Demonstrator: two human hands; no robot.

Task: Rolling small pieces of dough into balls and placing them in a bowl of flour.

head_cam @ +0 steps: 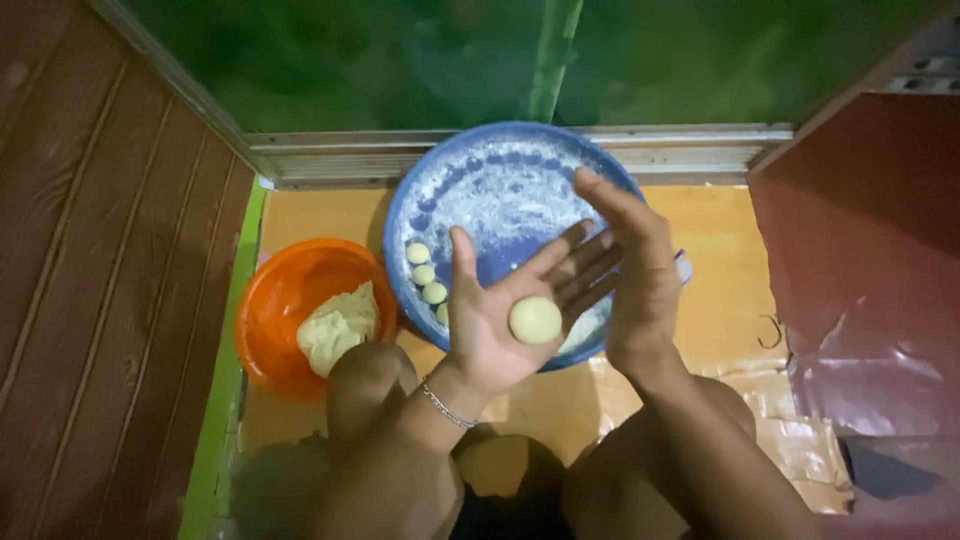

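Knees and forearms fill the bottom of my view, nearest the lens, with a thin bracelet (446,405) on the left wrist. From there my left hand (500,315) lies palm up, fingers spread flat, and one round dough ball (535,320) sits loose in the middle of the palm; nothing is curled around it. My right hand (630,275) stands on edge just beside it, fingers straight and together, gripping nothing, its fingertips above the ball and apart from it.

Both hands hang over the near rim of a blue basin (430,190) dusted white with flour. I count four small dough balls (423,273) in a curved row along its left inner wall, the lowest half hidden behind my left thumb; most of the floured bottom beyond them is bare. To the left, just beside the blue one, stands one orange basin (270,300) holding a single lump of dough (340,328) against its right side.

The basins sit on a yellow floor sheet (720,290), open to the right of the blue basin up to a red-brown panel (860,260). A metal frame rail (690,150) closes the far edge, with green glass behind. Brown wooden boards (100,280) wall the left, edged by a green strip.
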